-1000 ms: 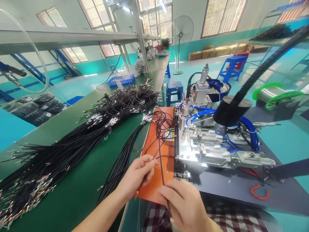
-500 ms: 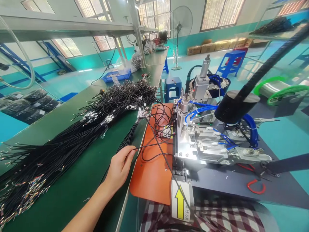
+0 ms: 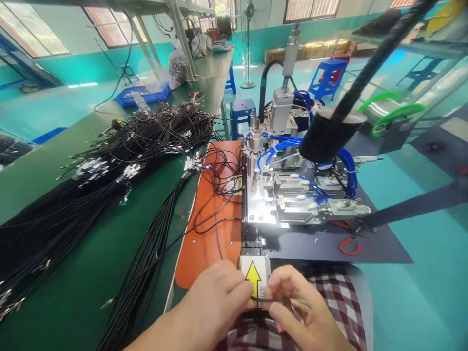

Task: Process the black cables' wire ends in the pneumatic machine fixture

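My left hand [image 3: 223, 295] is closed around a thin black cable [image 3: 262, 301] in front of the machine's near edge, above my lap. Facing it, my right hand [image 3: 302, 309] pinches the same cable near one end, its fingers curled and slightly blurred. A short stretch of cable runs between the two hands. Just behind them is a white plate with a yellow arrow [image 3: 252, 273], partly covered by my left hand. More black cable [image 3: 217, 222] lies in loose loops on the orange board [image 3: 208, 265].
A metal machine [image 3: 288, 195] with blue air tubes stands beyond my hands. On the green bench [image 3: 91, 253] lie large bundles of black cables [image 3: 146, 136] and a blue tray [image 3: 142, 95]. Red-handled pliers [image 3: 350, 246] rest on the dark machine base.
My left hand has moved right and nearer, from the bench edge to my lap, keeping hold of a cable. My right hand has come into view. The view has shifted right.
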A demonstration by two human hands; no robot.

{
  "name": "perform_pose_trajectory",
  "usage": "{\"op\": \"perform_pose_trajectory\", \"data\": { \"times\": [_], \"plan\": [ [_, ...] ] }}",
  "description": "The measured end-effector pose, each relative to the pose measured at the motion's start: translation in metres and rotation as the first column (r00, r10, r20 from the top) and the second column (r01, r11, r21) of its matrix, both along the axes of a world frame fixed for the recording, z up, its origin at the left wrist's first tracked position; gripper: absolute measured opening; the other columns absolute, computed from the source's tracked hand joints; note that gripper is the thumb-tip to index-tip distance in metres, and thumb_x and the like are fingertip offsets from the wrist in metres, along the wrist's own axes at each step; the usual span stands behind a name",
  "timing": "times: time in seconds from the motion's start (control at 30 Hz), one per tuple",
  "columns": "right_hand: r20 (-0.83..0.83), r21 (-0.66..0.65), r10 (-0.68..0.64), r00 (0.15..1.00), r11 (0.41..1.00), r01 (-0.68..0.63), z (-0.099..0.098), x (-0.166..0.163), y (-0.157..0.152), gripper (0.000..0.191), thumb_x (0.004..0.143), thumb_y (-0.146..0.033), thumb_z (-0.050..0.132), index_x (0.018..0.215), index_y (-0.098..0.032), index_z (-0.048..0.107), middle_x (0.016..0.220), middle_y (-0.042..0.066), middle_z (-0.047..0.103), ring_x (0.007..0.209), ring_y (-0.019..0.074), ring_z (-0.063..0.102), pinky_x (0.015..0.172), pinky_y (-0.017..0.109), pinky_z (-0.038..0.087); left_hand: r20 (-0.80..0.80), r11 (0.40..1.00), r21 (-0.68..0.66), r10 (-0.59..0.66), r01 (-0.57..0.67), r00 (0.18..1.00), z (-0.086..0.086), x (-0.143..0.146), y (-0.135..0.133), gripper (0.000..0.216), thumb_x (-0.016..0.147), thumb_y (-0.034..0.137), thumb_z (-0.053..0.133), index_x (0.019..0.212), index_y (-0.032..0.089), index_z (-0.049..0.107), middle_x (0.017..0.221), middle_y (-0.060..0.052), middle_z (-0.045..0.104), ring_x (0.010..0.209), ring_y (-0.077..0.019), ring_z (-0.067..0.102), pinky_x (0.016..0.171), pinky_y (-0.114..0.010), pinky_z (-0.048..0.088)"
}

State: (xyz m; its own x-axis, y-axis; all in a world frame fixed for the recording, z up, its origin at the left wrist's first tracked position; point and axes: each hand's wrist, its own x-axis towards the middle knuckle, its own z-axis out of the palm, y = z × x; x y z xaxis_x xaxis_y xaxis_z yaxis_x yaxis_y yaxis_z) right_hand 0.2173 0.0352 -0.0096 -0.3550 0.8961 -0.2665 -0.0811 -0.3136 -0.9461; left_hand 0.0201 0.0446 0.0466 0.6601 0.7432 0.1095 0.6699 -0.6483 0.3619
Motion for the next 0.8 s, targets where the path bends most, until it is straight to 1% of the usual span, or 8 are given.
{"op": "perform_pose_trajectory", "data": {
  "times": [0.13,0.27,0.33,0.43,0.53,0.67,0.73,0.8],
  "plan": [
    [0.036,-0.118,-0.106,0.994,0.987,0.110,0.004,0.005,0.007,0.011,0.077,-0.028,0.065,0.080,-0.020,0.059,0.061,-0.005,0.055,0.049,0.0095,0.047,0.052,0.022,0.039,-0.041,0.992,-0.077,0.099,-0.102,0.994,-0.014,-0.003,0.000,0.027,0.096,0.021,0.034,0.083,0.019,0.057,0.070,-0.002,0.057,0.064,-0.0169,0.052,0.059,-0.028,0.044],
    [0.084,-0.023,-0.103,0.991,0.994,0.105,0.005,0.005,0.013,0.012,0.078,-0.026,0.064,0.070,-0.019,0.060,0.057,-0.004,0.052,0.051,0.0106,0.046,0.053,0.023,0.039,0.082,0.959,-0.235,0.182,-0.159,0.980,-0.025,0.007,-0.004,0.020,0.093,0.023,0.042,0.110,0.021,0.053,0.090,-0.006,0.062,0.085,-0.0206,0.057,0.075,-0.033,0.048],
    [0.104,0.013,-0.085,0.991,0.996,0.084,0.000,0.005,0.013,0.012,0.079,-0.028,0.064,0.071,-0.019,0.062,0.062,-0.003,0.055,0.055,0.0123,0.049,0.053,0.024,0.040,0.169,0.907,-0.395,0.230,-0.148,0.959,-0.022,0.018,-0.001,0.026,0.093,0.022,0.041,0.117,0.022,0.048,0.099,-0.006,0.062,0.089,-0.0201,0.057,0.077,-0.032,0.047],
    [0.116,-0.013,-0.079,0.990,0.997,0.081,-0.009,0.011,0.015,0.011,0.080,-0.030,0.065,0.082,-0.019,0.064,0.065,-0.002,0.055,0.058,0.0132,0.050,0.054,0.024,0.041,0.227,0.772,-0.624,0.324,-0.118,0.918,-0.014,0.032,0.009,0.021,0.094,0.019,0.037,0.112,0.025,0.048,0.089,0.000,0.062,0.076,-0.0149,0.057,0.066,-0.025,0.044],
    [0.123,-0.040,-0.069,0.990,0.996,0.075,-0.010,0.019,0.019,0.017,0.078,-0.031,0.068,0.090,-0.019,0.066,0.062,-0.004,0.054,0.055,0.0120,0.048,0.052,0.023,0.040,0.218,0.704,-0.695,0.399,-0.146,0.891,-0.013,0.037,0.017,0.019,0.095,0.021,0.038,0.109,0.026,0.050,0.081,0.002,0.062,0.070,-0.0131,0.055,0.060,-0.022,0.041],
    [0.156,-0.056,-0.067,0.986,0.996,0.077,-0.009,0.025,0.018,0.021,0.077,-0.034,0.068,0.090,-0.018,0.067,0.066,-0.001,0.057,0.058,0.0131,0.051,0.054,0.024,0.042,0.253,0.746,-0.656,0.362,-0.116,0.897,-0.019,0.039,0.017,0.019,0.095,0.021,0.037,0.106,0.023,0.053,0.081,0.000,0.063,0.073,-0.0146,0.058,0.064,-0.024,0.045],
    [0.188,-0.060,-0.055,0.981,0.996,0.067,-0.016,0.026,0.013,0.020,0.079,-0.036,0.066,0.087,-0.018,0.067,0.069,0.000,0.059,0.059,0.0140,0.052,0.054,0.025,0.043,0.289,0.823,-0.559,0.308,-0.101,0.907,-0.016,0.036,0.014,0.018,0.094,0.019,0.039,0.102,0.023,0.053,0.081,-0.001,0.063,0.076,-0.0159,0.060,0.068,-0.026,0.048],
    [0.223,-0.054,-0.070,0.972,0.995,0.084,-0.026,0.026,0.006,0.021,0.079,-0.039,0.066,0.083,-0.019,0.067,0.071,0.002,0.061,0.058,0.0151,0.053,0.053,0.025,0.044,0.277,0.911,-0.381,0.277,-0.159,0.920,-0.008,0.026,0.008,0.017,0.092,0.020,0.040,0.102,0.025,0.054,0.085,-0.003,0.063,0.081,-0.0183,0.061,0.072,-0.030,0.051]
  ]
}}
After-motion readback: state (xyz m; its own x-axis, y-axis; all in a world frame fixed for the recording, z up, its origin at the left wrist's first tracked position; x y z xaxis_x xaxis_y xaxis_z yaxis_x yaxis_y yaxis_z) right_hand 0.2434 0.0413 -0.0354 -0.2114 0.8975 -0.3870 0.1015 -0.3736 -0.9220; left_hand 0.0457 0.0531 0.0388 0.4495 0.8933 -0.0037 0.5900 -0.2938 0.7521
